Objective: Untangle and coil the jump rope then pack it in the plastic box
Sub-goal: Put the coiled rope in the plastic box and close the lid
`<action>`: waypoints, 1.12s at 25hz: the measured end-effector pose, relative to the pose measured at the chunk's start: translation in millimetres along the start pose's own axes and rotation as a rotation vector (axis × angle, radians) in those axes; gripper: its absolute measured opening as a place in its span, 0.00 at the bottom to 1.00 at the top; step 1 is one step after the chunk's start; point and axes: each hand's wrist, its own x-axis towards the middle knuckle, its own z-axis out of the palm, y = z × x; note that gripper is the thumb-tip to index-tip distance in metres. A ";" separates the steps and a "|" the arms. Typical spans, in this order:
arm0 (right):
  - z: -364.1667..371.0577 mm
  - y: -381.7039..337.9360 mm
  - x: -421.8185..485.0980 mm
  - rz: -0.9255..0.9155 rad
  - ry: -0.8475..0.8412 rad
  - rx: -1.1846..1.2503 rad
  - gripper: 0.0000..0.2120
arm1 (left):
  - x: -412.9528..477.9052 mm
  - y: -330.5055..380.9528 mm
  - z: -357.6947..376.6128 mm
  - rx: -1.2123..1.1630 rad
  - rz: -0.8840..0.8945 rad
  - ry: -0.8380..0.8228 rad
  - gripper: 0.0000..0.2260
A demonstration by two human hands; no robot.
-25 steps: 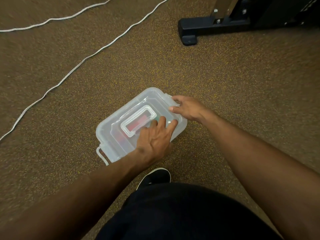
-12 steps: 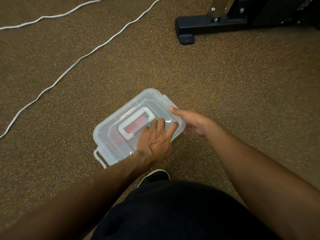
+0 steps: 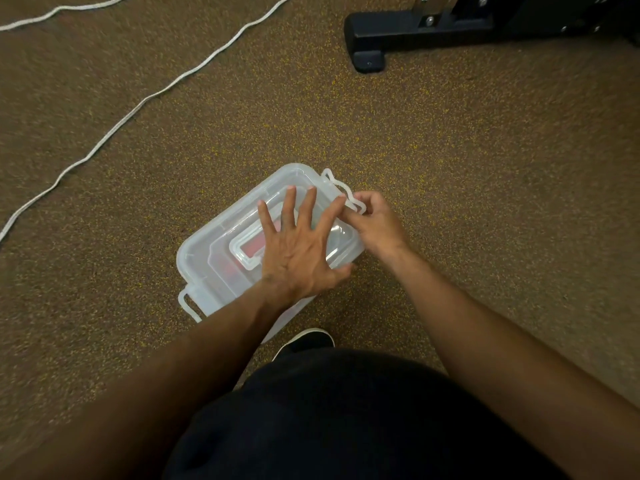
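Nearest to my camera I see a dark-clothed lap (image 3: 346, 410) filling the bottom of the view, with the toe of a black shoe (image 3: 306, 341) with a white sole edge poking out just past it on the carpet (image 3: 485, 185).

Both bare forearms reach forward from either side of the lap. My left hand (image 3: 298, 251) lies flat on the lid of the plastic box (image 3: 201, 258), fingers spread wide, palm pressing down and thumb hooked over the near right edge. It grips nothing; it only bears on the lid. A raised handle (image 3: 242, 251) sits in the middle of the lid, partly under the left hand, and through the clear plastic I make out something red inside, which I take to be the jump rope (image 3: 254, 244), though I cannot tell its shape.

The right hand (image 3: 374, 220) is at the box's far right end, fingers pinched closed on the latch (image 3: 346, 197), which stands out from the box end. A matching latch (image 3: 188, 304) hangs loose at the near left end.

The box rests slanted on the brown speckled carpet. Farther off to the left, a white cord (image 3: 138, 109) winds across the floor, with a second stretch of it near the top left corner. At the top right stands the black foot of a machine frame (image 3: 398, 32), well apart from the box.
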 end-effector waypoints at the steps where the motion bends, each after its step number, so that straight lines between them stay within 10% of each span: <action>1: 1.3 -0.4 -1.3 -0.041 0.036 -0.096 0.23 | -0.2 -0.2 0.7 -0.001 -0.005 0.007 0.48; 11: 4.0 -9.7 -4.0 -0.169 0.137 -0.604 0.25 | 0.7 2.0 3.4 0.000 -0.005 0.018 0.48; 18: 7.2 -9.6 -7.7 -0.287 0.173 -0.653 0.15 | 0.6 2.8 1.2 0.003 -0.011 0.001 0.48; 28: -5.4 -12.7 -28.2 -0.381 -0.014 -0.667 0.29 | -5.5 -8.0 -16.8 -0.291 0.007 -0.050 0.43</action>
